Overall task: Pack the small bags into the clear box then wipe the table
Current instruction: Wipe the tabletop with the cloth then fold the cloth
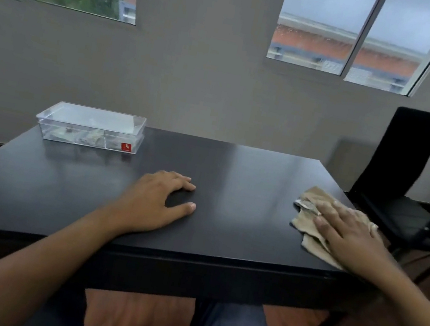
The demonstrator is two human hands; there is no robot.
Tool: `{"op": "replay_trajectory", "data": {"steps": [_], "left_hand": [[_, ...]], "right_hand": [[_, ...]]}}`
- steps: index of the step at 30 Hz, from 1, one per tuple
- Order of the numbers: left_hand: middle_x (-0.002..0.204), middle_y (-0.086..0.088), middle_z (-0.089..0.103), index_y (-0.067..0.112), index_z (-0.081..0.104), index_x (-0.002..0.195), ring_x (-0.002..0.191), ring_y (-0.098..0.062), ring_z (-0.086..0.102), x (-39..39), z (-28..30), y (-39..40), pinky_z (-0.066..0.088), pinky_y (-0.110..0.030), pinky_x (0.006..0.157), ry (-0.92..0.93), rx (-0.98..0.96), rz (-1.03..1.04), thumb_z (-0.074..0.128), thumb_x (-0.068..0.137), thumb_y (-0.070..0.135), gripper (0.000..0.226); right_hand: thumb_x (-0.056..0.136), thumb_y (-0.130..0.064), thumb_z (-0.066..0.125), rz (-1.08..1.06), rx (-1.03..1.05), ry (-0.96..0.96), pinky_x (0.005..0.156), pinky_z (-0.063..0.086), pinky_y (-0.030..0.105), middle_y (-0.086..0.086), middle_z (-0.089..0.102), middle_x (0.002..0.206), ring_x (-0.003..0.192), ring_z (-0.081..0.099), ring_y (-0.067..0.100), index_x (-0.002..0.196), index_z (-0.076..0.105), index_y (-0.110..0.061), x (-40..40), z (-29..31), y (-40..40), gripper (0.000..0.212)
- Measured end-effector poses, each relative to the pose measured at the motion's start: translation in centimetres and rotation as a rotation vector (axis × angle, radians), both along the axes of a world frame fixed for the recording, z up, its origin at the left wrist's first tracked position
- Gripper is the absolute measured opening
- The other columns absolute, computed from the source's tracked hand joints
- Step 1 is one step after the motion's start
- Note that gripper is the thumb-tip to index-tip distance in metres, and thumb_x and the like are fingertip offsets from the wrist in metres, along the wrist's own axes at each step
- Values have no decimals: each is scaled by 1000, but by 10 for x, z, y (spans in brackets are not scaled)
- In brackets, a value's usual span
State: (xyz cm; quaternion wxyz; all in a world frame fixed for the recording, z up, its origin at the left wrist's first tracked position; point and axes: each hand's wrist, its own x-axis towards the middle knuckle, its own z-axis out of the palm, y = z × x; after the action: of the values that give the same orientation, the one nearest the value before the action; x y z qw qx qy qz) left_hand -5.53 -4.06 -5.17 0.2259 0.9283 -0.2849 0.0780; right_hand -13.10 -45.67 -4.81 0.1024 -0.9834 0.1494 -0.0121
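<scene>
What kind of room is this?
Probably a room in a home or small office: a dark table against a plain wall, a black chair beside it, and windows facing neighbouring buildings.

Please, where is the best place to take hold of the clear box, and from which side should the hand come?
The clear box lies flat with its lid on, at the far left of the table. Probably best from above, across the short width at the middle, thumb on the near long wall, fingers on the far one. The free left hand is nearer; the right hand presses the cloth.
</scene>
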Motion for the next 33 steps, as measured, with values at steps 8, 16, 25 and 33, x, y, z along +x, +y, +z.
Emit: {"op": "replay_trajectory", "data": {"steps": [8,16,25,33], "left_hand": [[126,11,69,33,73,115,120,-11,61,-5,2,-23,44,-44,109,-7,-142,20,55,90,62,42],[109,14,60,43,71,105,118,-14,51,1,9,-49,24,-39,95,60,-116,291,36,92,77,51],[107,17,57,44,62,109,123,-20,48,6,20,-80,31,-41,97,197,-43,204,64,79,74,42],[85,7,74,35,51,94,80,-12,66,-7,22,-88,54,-39,87,303,-377,14,68,90,50,23]], "right_hand": [[86,-75,5,290,9,-63,127,-4,49,-21,9,170,158,-2,9,154,21,-57,-36,-5,65,72],[106,-47,44,369,685,-294,122,23,27,-16,41,159,148,31,-1,148,49,-43,1,28,140,42],[95,-70,43,46,211,-191,126,-4,47,17,9,170,157,-1,31,142,50,-26,16,7,120,65],[94,-47,67,142,510,-456,92,47,33,-7,61,122,119,56,16,105,56,-34,0,13,112,20]]}}
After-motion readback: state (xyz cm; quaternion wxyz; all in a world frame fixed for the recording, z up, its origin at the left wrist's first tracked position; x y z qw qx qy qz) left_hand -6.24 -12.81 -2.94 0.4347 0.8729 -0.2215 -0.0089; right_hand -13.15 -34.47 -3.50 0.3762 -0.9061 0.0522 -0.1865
